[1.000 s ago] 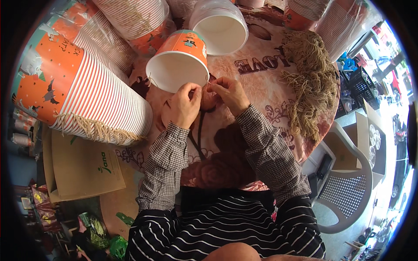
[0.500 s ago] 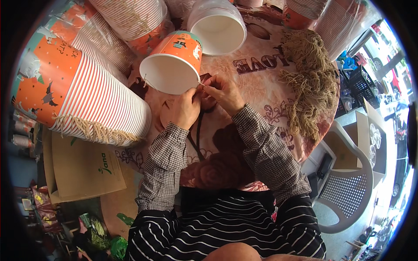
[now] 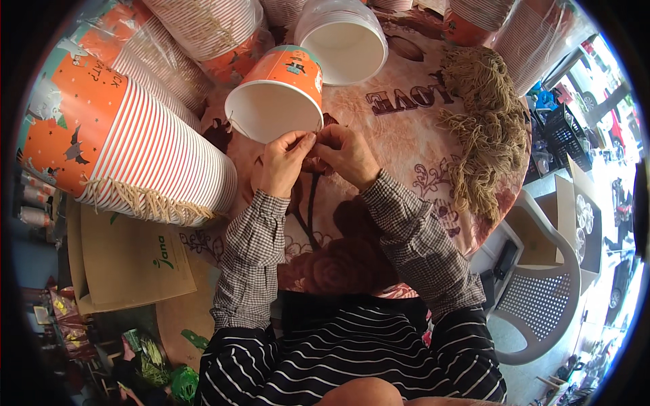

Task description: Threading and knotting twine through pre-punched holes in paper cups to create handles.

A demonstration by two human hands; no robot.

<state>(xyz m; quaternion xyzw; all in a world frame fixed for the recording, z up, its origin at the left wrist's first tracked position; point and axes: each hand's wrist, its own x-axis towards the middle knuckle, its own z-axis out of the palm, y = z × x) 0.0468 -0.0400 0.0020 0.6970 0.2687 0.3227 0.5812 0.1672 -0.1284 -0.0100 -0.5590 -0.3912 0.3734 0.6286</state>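
Note:
An orange paper bucket (image 3: 274,68) with a white inside lies on its side on the table, its mouth toward me. My left hand (image 3: 284,164) is closed in a pinch below the right part of its rim. Pinched fingers of my right hand (image 3: 349,154) meet the left fingertips there. Between them is the end of a thin cord at the bucket's rim, mostly hidden by the fingers. Another bit of cord shows at the rim's left side. Just behind lies a white-mouthed bucket (image 3: 349,51), also on its side.
A long stack of nested orange buckets (image 3: 159,145), with cord handles along it, lies at the left. Plastic-wrapped stacks (image 3: 203,30) line the back. A heap of beige cords (image 3: 484,128) spreads on the right of the flowered tablecloth (image 3: 406,142). A grey chair (image 3: 542,304) stands at right.
The bucket has shifted slightly right and turned a little. My fingertips have drawn together just below its rim, with the left hand a bit farther left and higher.

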